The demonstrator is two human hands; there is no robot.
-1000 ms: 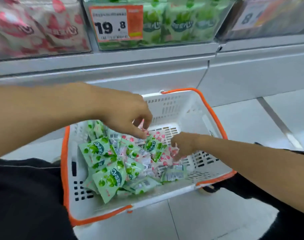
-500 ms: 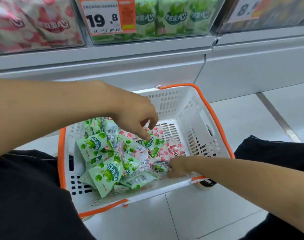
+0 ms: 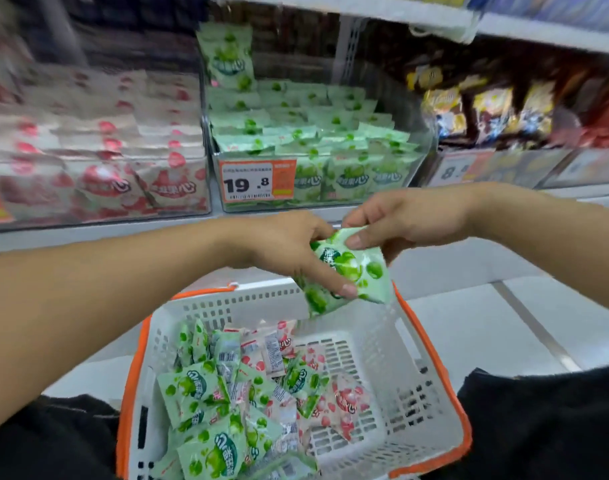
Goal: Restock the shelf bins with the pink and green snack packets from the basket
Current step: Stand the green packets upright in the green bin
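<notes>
Both hands on green packets [image 3: 351, 271], held above the far rim of the basket [image 3: 431, 344]. Left hand [image 3: 289, 247] pinches from the lower left, thumb on the front face; right hand [image 3: 400, 220] pinches the top edge. Both grips narrow, holding packets. Long axis runs upper-left to lower-right, tilted. Green bin [image 3: 317, 147] sits straight ahead and above, just beyond the hands; pink bin [image 3: 95, 161] is off to the left. Right hand looks nearer. Versus 0.5 s ago: both hands were down in the basket, now raised with packets; view tilted up to the shelf.
</notes>
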